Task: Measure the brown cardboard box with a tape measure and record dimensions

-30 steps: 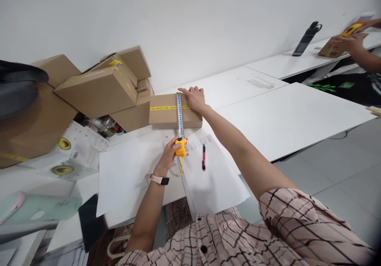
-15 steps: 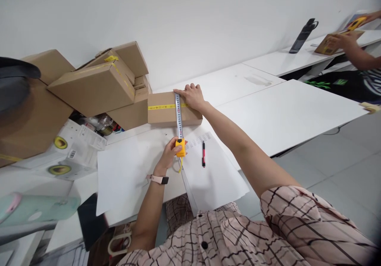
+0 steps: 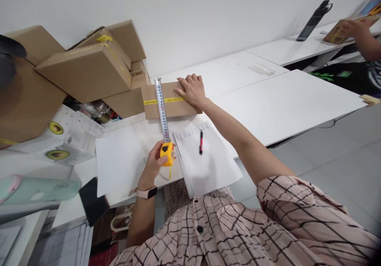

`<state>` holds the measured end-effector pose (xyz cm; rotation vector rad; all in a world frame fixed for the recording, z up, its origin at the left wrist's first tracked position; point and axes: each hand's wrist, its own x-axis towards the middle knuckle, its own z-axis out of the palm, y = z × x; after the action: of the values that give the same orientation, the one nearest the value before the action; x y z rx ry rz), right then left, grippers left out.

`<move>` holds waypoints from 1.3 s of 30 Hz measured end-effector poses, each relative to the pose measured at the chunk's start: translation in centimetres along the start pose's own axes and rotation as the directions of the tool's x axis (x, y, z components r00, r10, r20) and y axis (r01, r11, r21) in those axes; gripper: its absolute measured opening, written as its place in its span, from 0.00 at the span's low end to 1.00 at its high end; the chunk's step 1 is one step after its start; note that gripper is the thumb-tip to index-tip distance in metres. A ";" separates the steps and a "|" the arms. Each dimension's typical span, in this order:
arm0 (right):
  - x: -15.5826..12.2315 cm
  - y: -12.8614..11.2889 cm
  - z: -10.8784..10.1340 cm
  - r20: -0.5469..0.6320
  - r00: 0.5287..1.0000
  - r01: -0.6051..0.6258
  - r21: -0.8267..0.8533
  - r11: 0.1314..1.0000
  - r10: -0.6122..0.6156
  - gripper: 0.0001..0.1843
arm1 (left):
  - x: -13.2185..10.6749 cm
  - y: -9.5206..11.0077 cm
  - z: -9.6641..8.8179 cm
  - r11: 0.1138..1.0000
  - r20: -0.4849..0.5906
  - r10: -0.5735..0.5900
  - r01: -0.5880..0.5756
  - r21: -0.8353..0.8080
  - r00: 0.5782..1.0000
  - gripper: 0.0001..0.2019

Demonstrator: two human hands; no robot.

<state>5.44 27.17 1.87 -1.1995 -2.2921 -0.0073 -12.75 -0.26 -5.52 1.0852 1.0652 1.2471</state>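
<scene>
A yellow tape measure (image 3: 167, 154) is gripped in my left hand (image 3: 152, 163), close to the table's front edge. Its silver blade (image 3: 162, 111) is drawn out and lies across the small cardboard box (image 3: 175, 108), with the hooked end past the far edge. My right hand (image 3: 193, 89) rests on the right part of the box's top, fingers spread and thumb side toward the yellow printed strip. Printed sheets (image 3: 208, 167) lie just in front of the box, with a red and black pen (image 3: 201, 142) on them.
Several larger cardboard boxes (image 3: 86, 69) are piled at the left, beside white cartons (image 3: 64, 139) with avocado pictures. A mint bottle (image 3: 41, 190) lies lower left. Far right, a dark bottle (image 3: 312, 21) stands near another person's hand (image 3: 357, 28) on a box.
The tape measure has shifted left along the box and its hooked end has come free of my right hand. That hand has drawn back from the far edge onto the box top.
</scene>
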 end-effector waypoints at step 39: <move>-22.9 -3.4 3.5 0.274 0.795 -0.606 0.309 0.733 0.541 0.20 | 2.6 6.4 1.1 0.639 -0.020 0.421 -0.280 0.716 0.907 0.41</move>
<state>11.56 8.58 -11.05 -1.6810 -1.8195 0.7666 -12.70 2.46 0.89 1.8687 1.6026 1.2872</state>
